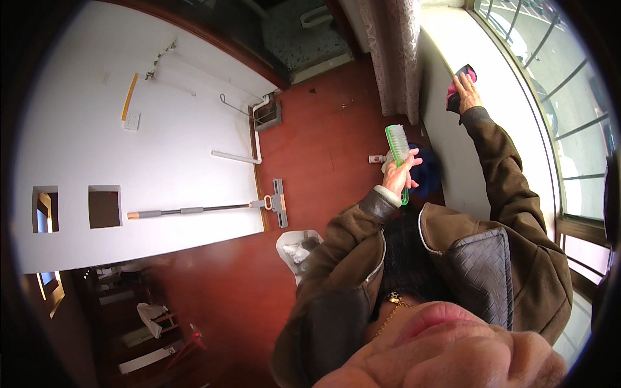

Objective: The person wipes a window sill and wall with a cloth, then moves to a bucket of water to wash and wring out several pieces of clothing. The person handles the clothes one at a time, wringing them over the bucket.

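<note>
My left hand [398,177] holds a green plastic scrub brush [399,140], its white bristles showing and several fingers spread off the handle. My right hand [468,92] reaches forward to the right and lies on a pink and black cloth [453,98] at the edge of the white windowsill [504,114]. Below my left hand, a blue round object [427,169], partly hidden, stands on the floor by the wall. A small white container with a printed label [376,159] is beside it.
A patterned curtain [395,58] hangs ahead, left of the sill. The barred window [572,116] is at the right. A squeeze mop [279,203] lies against the white wall at the left. A white bin with waste [286,242] stands on the red floor [310,140].
</note>
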`<state>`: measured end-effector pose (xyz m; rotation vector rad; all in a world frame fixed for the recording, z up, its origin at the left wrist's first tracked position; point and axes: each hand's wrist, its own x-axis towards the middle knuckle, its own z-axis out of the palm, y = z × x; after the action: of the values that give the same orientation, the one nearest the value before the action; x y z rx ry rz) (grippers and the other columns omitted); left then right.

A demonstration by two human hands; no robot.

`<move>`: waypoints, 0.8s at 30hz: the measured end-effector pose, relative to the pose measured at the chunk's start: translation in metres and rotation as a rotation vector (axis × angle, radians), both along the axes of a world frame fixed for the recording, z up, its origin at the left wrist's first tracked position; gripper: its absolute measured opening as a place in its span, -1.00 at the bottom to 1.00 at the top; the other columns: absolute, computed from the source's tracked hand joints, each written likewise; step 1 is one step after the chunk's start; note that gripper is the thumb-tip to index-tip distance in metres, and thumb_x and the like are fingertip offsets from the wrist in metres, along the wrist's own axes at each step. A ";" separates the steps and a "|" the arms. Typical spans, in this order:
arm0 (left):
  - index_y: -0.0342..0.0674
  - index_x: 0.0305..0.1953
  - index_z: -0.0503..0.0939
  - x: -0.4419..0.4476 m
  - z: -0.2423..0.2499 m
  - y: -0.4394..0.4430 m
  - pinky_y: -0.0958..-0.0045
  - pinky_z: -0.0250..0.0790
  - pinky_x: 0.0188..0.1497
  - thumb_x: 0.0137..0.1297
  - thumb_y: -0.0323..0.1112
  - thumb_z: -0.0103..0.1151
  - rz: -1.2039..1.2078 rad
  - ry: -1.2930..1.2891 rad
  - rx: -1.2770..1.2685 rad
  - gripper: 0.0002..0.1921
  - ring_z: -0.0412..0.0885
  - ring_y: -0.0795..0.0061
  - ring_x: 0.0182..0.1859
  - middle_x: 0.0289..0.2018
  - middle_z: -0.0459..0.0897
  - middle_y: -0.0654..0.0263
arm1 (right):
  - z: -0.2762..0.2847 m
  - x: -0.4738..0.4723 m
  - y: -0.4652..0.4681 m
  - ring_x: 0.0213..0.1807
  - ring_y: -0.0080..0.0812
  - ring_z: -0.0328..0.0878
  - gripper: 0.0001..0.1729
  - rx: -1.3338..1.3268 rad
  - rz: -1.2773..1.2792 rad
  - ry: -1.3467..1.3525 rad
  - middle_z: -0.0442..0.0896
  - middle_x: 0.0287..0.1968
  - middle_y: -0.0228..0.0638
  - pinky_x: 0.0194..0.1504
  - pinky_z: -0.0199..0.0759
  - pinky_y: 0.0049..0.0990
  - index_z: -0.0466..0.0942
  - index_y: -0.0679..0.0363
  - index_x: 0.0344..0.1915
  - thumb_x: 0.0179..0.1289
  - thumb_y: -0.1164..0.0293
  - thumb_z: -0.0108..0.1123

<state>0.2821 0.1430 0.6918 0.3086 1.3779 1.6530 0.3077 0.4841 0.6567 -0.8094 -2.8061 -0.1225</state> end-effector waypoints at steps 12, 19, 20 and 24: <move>-0.28 0.09 0.52 -0.067 0.010 0.033 0.53 0.44 -0.54 0.46 -0.20 0.04 0.000 0.047 0.003 -0.67 0.36 0.70 -0.71 -0.18 0.67 0.07 | -0.044 -0.036 0.057 0.42 0.00 0.22 -0.34 0.009 0.180 0.300 0.37 0.34 -0.01 0.42 0.12 -0.19 0.35 0.13 0.33 0.18 0.67 -0.12; -0.27 0.00 0.57 -0.130 0.005 0.001 0.54 0.43 -0.55 0.43 -0.20 0.11 0.100 0.029 0.053 -0.71 0.40 0.67 -0.68 -0.25 0.69 0.12 | -0.051 -0.062 0.070 0.08 -0.03 0.49 -0.48 -0.032 0.120 0.328 0.60 -0.01 -0.14 0.21 0.34 -0.19 0.51 0.12 0.06 0.01 0.62 0.16; -0.28 0.01 0.56 -0.144 0.002 -0.012 0.54 0.42 -0.56 0.43 -0.19 0.11 0.111 0.013 0.040 -0.70 0.40 0.65 -0.69 -0.24 0.69 0.10 | -0.058 -0.069 0.065 -0.02 -0.05 0.54 -0.46 -0.149 0.167 0.268 0.64 -0.10 -0.15 0.15 0.40 -0.20 0.52 0.12 0.01 -0.07 0.66 0.24; -0.26 0.03 0.55 -0.215 -0.003 -0.080 0.58 0.41 -0.54 0.44 -0.16 0.09 0.162 0.108 -0.006 -0.68 0.40 0.70 -0.63 -0.24 0.68 0.17 | -0.126 -0.153 -0.022 -0.20 -0.34 0.55 -0.47 -0.738 0.247 0.566 0.60 -0.22 -0.32 -0.07 0.48 -0.39 0.48 0.16 0.02 -0.03 0.72 0.11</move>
<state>0.0676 0.0628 0.6884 0.2925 1.5226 1.7862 0.1550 0.4624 0.5307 -0.4882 -2.3354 1.0537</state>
